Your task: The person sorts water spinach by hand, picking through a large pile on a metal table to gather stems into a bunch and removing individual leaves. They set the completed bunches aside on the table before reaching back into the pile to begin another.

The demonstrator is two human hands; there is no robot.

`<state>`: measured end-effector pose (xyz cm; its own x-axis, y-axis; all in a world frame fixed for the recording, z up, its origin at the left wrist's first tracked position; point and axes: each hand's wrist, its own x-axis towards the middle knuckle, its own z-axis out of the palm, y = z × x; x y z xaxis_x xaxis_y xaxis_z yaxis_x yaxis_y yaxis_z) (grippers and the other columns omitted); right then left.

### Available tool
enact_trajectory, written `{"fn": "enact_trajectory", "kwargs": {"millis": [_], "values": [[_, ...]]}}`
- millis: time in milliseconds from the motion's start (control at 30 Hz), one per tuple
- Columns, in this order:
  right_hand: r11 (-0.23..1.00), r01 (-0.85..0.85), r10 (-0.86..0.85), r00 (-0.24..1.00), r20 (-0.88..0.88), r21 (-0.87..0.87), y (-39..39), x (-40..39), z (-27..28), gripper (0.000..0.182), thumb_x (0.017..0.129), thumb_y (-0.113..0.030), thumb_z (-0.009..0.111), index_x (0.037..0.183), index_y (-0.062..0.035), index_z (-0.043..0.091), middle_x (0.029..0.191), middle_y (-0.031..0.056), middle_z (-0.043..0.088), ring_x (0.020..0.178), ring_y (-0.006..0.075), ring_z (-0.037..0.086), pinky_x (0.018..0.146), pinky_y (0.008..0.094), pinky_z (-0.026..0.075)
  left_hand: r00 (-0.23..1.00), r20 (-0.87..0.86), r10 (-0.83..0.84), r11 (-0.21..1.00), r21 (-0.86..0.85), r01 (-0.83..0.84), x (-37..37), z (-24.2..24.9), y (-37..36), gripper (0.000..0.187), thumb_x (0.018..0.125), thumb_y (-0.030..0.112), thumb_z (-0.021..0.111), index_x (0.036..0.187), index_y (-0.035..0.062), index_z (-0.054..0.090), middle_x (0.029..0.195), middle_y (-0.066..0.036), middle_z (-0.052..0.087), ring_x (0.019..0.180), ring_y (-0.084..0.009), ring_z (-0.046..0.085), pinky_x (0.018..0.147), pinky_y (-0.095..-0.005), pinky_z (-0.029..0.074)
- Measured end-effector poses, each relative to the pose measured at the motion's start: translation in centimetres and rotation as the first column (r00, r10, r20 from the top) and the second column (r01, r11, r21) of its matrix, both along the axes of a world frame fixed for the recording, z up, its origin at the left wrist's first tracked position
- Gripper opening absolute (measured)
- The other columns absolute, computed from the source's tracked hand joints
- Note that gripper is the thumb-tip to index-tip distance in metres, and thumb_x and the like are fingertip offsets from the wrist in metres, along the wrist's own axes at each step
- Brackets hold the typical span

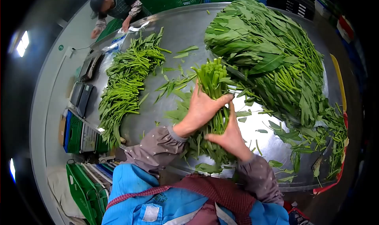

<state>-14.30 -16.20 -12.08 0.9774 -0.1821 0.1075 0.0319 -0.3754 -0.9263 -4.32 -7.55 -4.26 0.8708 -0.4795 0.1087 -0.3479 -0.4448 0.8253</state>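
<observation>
A bunch of leafy green stems, like water spinach (pixel 213 77), stands between my hands, cut ends up and leaves toward me. My left hand (pixel 203 110) is wrapped round the stems just below their cut ends, thumb across the front. Lower down, my right hand (pixel 231 138) presses against the right side of the same bunch, its fingers partly hidden behind the stems. A large heap of the same greens (pixel 276 63) lies to the right. On the left is a long row of bundled greens (pixel 128 79) with their stems pointing right.
Loose leaves and stems are scattered over the metal table (pixel 177 31). Dark devices, apparently scales (pixel 81 97), stand at the left edge. Green crates (pixel 81 187) are at lower left. Another person (pixel 116 8) works beyond the far left corner.
</observation>
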Motion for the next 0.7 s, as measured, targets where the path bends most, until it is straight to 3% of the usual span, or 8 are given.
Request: {"fn": "enact_trajectory", "kwargs": {"millis": [100, 233, 267, 300, 367, 433, 600, 700], "values": [[0.751, -0.278, 0.325, 0.945, 0.031, 0.598, -0.1, 1.7, -2.0, 0.09, 0.064, -0.024, 0.071, 0.13, 0.0027, 0.016, 0.128, 0.0184, 0.033, 0.116, 0.0276, 0.038, 0.097, 0.0358, 0.031, 0.97, -0.239, -0.049, 0.973, -0.232, -0.008, 0.2, 0.2, -0.2, 0.055, 0.071, 0.021, 0.068, 0.114, 0.0014, 0.039, 0.106, -0.01, 0.048, 0.095, -0.0188, 0.048, 0.081, -0.0313, 0.04], [0.511, -0.167, 0.369, 0.929, -0.04, 0.843, -1.5, 0.4, -1.0, 0.068, 0.069, -0.01, 0.063, 0.126, 0.0013, 0.027, 0.119, 0.0137, 0.045, 0.107, 0.0218, 0.047, 0.09, 0.034, 0.039, 0.761, -0.521, -0.386, 0.847, -0.527, 0.069, 1.0, 0.7, 0.8, 0.061, 0.073, 0.01, 0.064, 0.122, 0.0035, 0.029, 0.109, -0.008, 0.047, 0.097, -0.0153, 0.048, 0.083, -0.03, 0.04], [0.304, -0.053, 0.404, 0.912, -0.078, 0.951, -2.1, -0.5, -1.1, 0.062, 0.071, -0.01, 0.06, 0.125, 0.0, 0.03, 0.118, 0.0144, 0.046, 0.104, 0.0229, 0.049, 0.088, 0.0356, 0.041, 0.683, -0.61, -0.402, 0.862, -0.503, 0.059, 1.2, 1.4, 1.9, 0.063, 0.074, 0.01, 0.062, 0.126, 0.0039, 0.026, 0.111, -0.007, 0.046, 0.096, -0.0156, 0.048, 0.085, -0.03, 0.039], [0.084, 0.076, 0.443, 0.89, -0.105, 0.994, -2.6, -1.5, -1.4, 0.057, 0.073, -0.011, 0.056, 0.124, -0.0012, 0.032, 0.117, 0.015, 0.047, 0.101, 0.0239, 0.052, 0.086, 0.0371, 0.043, 0.822, -0.507, -0.26, 0.954, -0.267, 0.137, 3.1, -1.6, 3.4, 0.071, 0.075, 0.013, 0.06, 0.132, 0.0057, 0.018, 0.115, -0.008, 0.044, 0.101, -0.0167, 0.046, 0.089, -0.0308, 0.036], [0.002, 0.144, 0.507, 0.853, -0.125, 0.99, -3.1, -2.7, -3.0, 0.05, 0.078, -0.018, 0.052, 0.124, -0.0037, 0.036, 0.117, 0.0144, 0.048, 0.096, 0.0251, 0.055, 0.083, 0.0398, 0.046, 0.721, -0.624, -0.301, 0.949, -0.273, 0.159, 4.3, -3.9, 6.3, 0.074, 0.078, 0.024, 0.059, 0.135, 0.007, 0.014, 0.123, -0.01, 0.039, 0.112, -0.0192, 0.04, 0.094, -0.0328, 0.032], [-0.184, 0.265, 0.527, 0.84, -0.133, 0.946, -2.8, -3.5, -4.1, 0.041, 0.085, -0.019, 0.046, 0.121, -0.0007, 0.038, 0.109, 0.0139, 0.053, 0.096, 0.0217, 0.054, 0.083, 0.0351, 0.045, 0.097, -0.914, -0.394, 0.909, -0.404, -0.106, 3.2, -10.3, 10.6, 0.071, 0.081, 0.035, 0.056, 0.134, 0.0073, 0.018, 0.129, -0.012, 0.035, 0.117, -0.0213, 0.036, 0.097, -0.0348, 0.03], [0.163, 0.38, 0.423, 0.807, -0.413, 0.91, -2.0, -5.7, -6.8, 0.047, 0.092, -0.034, 0.028, 0.124, -0.0012, 0.035, 0.116, 0.0127, 0.048, 0.103, 0.0213, 0.05, 0.085, 0.0325, 0.043, -0.324, -0.88, -0.347, 0.903, -0.22, -0.369, -4.8, -12.2, 12.5, 0.06, 0.082, 0.041, 0.051, 0.128, 0.0066, 0.032, 0.123, -0.01, 0.045, 0.106, -0.0214, 0.048, 0.091, -0.0371, 0.039], [0.531, 0.422, 0.369, 0.665, -0.649, 0.734, -3.3, -8.0, -5.6, 0.066, 0.087, -0.052, 0.026, 0.132, -0.0032, 0.022, 0.128, 0.0181, 0.036, 0.115, 0.0253, 0.04, 0.093, 0.0363, 0.036, -0.277, -0.911, -0.305, 0.935, -0.231, -0.269, -5.7, -12.4, 13.4, 0.057, 0.083, 0.037, 0.053, 0.126, 0.0058, 0.035, 0.12, -0.01, 0.047, 0.104, -0.0199, 0.049, 0.088, -0.0353, 0.041]]}}
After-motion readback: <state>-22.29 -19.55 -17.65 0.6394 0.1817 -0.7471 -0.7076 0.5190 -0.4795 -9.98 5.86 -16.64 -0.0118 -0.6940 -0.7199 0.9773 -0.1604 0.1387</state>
